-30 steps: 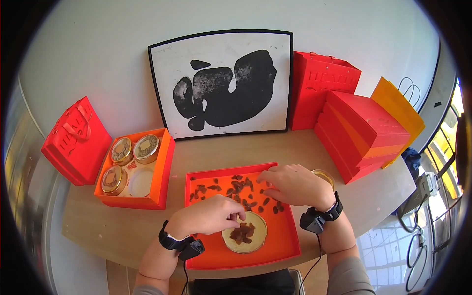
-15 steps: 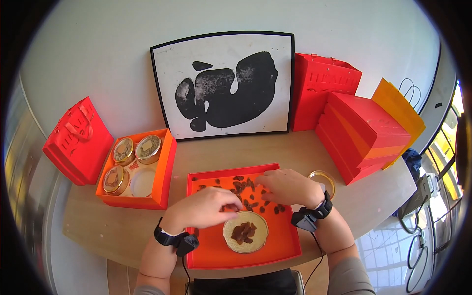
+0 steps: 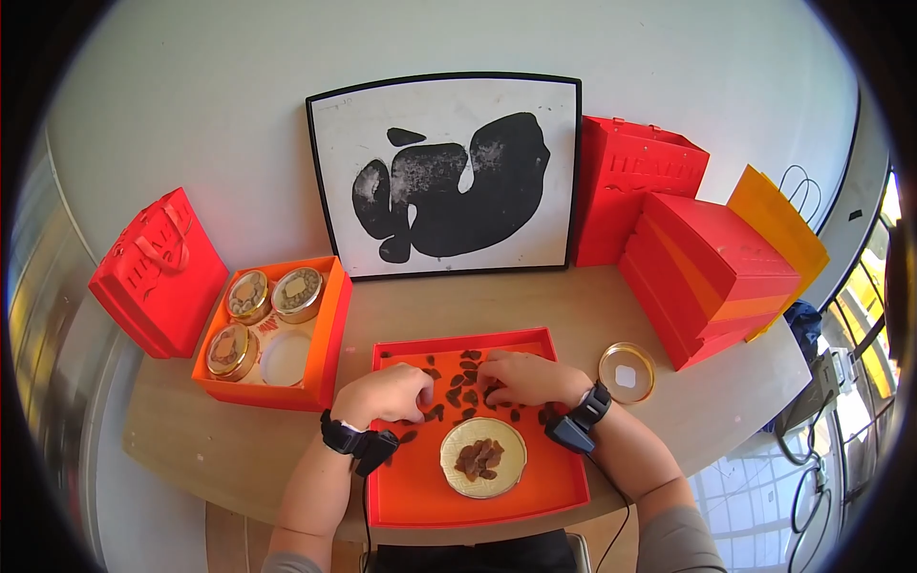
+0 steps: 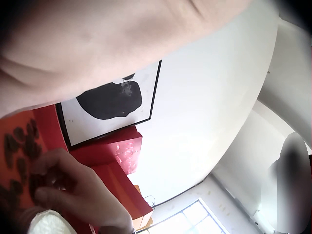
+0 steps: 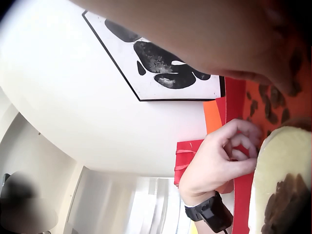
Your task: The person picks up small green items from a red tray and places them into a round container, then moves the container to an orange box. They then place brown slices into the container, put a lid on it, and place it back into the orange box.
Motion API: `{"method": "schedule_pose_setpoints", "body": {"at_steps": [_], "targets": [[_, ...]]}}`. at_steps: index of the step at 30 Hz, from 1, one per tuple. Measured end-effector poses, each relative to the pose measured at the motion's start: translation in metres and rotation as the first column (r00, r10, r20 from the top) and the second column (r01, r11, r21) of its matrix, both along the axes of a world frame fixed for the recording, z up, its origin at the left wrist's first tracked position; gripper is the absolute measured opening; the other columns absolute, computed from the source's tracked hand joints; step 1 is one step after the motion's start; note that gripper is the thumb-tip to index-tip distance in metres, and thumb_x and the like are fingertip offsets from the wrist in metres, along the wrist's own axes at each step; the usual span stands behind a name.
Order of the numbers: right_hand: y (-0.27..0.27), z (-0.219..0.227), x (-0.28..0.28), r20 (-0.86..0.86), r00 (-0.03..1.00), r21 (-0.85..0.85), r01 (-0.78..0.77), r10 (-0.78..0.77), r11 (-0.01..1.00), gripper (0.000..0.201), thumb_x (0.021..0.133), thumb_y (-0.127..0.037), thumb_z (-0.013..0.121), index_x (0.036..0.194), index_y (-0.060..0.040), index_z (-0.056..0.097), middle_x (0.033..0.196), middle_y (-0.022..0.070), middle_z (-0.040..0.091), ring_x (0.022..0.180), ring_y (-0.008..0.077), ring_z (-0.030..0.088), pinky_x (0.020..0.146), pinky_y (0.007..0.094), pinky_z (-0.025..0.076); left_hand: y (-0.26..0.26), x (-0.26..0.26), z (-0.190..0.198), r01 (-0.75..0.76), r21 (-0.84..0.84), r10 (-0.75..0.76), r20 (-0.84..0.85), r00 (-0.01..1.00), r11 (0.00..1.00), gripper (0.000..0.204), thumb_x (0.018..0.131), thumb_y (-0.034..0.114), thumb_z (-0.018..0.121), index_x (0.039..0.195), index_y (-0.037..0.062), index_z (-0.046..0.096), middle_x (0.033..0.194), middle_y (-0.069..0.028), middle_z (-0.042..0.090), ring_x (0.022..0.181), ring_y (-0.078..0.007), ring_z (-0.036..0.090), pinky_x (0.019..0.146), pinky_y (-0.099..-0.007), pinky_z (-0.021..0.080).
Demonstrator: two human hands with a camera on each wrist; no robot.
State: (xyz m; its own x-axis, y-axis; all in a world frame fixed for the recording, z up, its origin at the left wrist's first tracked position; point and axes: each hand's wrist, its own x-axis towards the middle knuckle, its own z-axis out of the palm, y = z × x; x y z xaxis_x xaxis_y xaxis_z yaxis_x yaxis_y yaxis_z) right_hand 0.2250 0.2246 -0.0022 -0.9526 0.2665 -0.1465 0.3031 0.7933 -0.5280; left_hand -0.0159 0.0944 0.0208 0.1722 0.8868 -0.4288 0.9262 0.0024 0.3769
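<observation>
Raisin-like brown dried pieces (image 3: pixel 455 395) lie scattered over the back half of a shallow orange-red tray (image 3: pixel 411 497). Among those on the left, my left hand (image 3: pixel 387 393) reaches down, thumb and fingers bent, its fingertips at the tray floor; I cannot tell whether it grips a piece. My right hand (image 3: pixel 530 378) is further back and to the right, and in the left wrist view its thumb and forefinger close around a dark dried piece (image 4: pixel 35 183). In front of both hands stands a round cream-coloured container (image 3: pixel 511 468) with a small heap of brown pieces (image 3: pixel 480 459) in its middle.
A gold-rimmed round lid (image 3: pixel 628 372) lies right of the tray. To the left is an orange box (image 3: pixel 330 329) with three lidded jars and one vacant round slot, beside a red bag (image 3: pixel 158 272). A framed picture (image 3: pixel 444 181), another red bag (image 3: pixel 640 186) and red boxes (image 3: pixel 712 277) stand behind.
My left hand has moved away from over the container, back and left to the scattered pieces. My right hand has shifted slightly left and down among them. The lid now shows fully.
</observation>
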Motion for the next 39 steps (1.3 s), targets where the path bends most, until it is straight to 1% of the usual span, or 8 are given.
{"method": "schedule_pose_setpoints", "body": {"at_steps": [5,15,20,24,30,32,35,39], "targets": [[0.003,-0.003,0.000,-0.049,0.999,0.025,-0.013,0.014,1.000,0.021,0.092,-0.020,0.072,0.104,-0.0032,0.068,0.109,0.0139,0.062,0.101,0.0308,0.066,0.085,0.0414,0.053,-0.002,0.002,0.004,-0.016,0.006,0.015,0.046,0.999,1.000,0.023,0.078,0.008,0.075,0.100,-0.0019,0.076,0.090,-0.0150,0.077,0.080,-0.0265,0.074,0.074,-0.0377,0.058],[-0.002,0.008,-0.002,0.011,0.999,-0.021,0.031,-0.031,0.999,0.015,0.092,-0.015,0.070,0.100,-0.0021,0.067,0.091,0.0127,0.070,0.086,0.0290,0.070,0.077,0.0396,0.054,-0.001,0.005,-0.001,-0.016,0.023,0.014,0.048,0.999,1.000,0.020,0.080,0.006,0.071,0.098,-0.0018,0.074,0.089,-0.0146,0.076,0.076,-0.0266,0.074,0.071,-0.0378,0.058],[0.011,0.004,0.006,-0.221,0.974,0.110,0.070,-0.044,0.991,0.014,0.093,-0.015,0.069,0.100,-0.0021,0.070,0.095,0.0120,0.074,0.081,0.0270,0.071,0.074,0.0378,0.055,0.000,0.001,-0.002,-0.036,0.043,0.035,0.041,0.999,0.998,0.018,0.083,0.008,0.068,0.097,-0.0016,0.075,0.091,-0.0161,0.077,0.080,-0.0271,0.074,0.074,-0.0381,0.058],[-0.006,0.047,0.014,-0.182,0.978,0.052,0.117,-0.106,0.992,0.015,0.094,-0.016,0.069,0.102,-0.0023,0.072,0.095,0.0121,0.074,0.082,0.0253,0.072,0.075,0.0364,0.055,0.000,-0.004,-0.003,-0.013,0.153,0.005,0.052,0.999,0.988,0.018,0.085,0.010,0.069,0.097,-0.0019,0.076,0.093,-0.0164,0.077,0.083,-0.0273,0.074,0.077,-0.0376,0.058],[-0.031,0.071,0.017,-0.255,0.963,-0.182,-0.140,0.091,0.973,0.025,0.094,-0.018,0.070,0.112,-0.0010,0.072,0.091,0.0124,0.075,0.073,0.0246,0.071,0.070,0.0348,0.057,-0.010,0.012,0.038,-0.063,0.092,0.044,0.202,0.978,0.994,0.018,0.090,0.014,0.069,0.101,0.0008,0.075,0.092,-0.0135,0.076,0.084,-0.0234,0.074,0.078,-0.0365,0.058],[-0.027,0.066,0.014,-0.255,0.967,-0.104,-0.026,-0.002,0.994,0.026,0.094,-0.018,0.069,0.113,-0.0009,0.073,0.097,0.0123,0.074,0.078,0.0262,0.073,0.073,0.0356,0.058,-0.016,0.018,0.044,0.045,0.173,-0.110,0.382,0.918,0.984,0.019,0.092,0.017,0.074,0.103,0.0019,0.076,0.095,-0.0100,0.077,0.083,-0.0174,0.072,0.076,-0.0312,0.057],[-0.008,0.041,0.011,-0.231,0.972,0.013,0.046,-0.042,0.999,0.032,0.092,-0.019,0.071,0.120,-0.0025,0.070,0.116,0.0145,0.068,0.090,0.0292,0.073,0.081,0.0382,0.059,-0.023,0.032,0.050,0.070,0.074,-0.099,0.542,0.835,0.995,0.021,0.093,0.019,0.074,0.107,0.0029,0.076,0.097,-0.0084,0.076,0.084,-0.0171,0.072,0.077,-0.0310,0.057],[-0.006,0.017,0.005,-0.153,0.981,-0.005,0.116,-0.115,0.993,0.041,0.091,-0.020,0.073,0.129,-0.0061,0.066,0.130,0.0164,0.058,0.105,0.0326,0.070,0.089,0.0421,0.057,-0.011,0.027,0.034,0.014,0.290,-0.151,0.455,0.877,0.957,0.024,0.093,0.020,0.075,0.111,0.0038,0.075,0.100,-0.0069,0.074,0.084,-0.0177,0.071,0.077,-0.0315,0.057]]}}
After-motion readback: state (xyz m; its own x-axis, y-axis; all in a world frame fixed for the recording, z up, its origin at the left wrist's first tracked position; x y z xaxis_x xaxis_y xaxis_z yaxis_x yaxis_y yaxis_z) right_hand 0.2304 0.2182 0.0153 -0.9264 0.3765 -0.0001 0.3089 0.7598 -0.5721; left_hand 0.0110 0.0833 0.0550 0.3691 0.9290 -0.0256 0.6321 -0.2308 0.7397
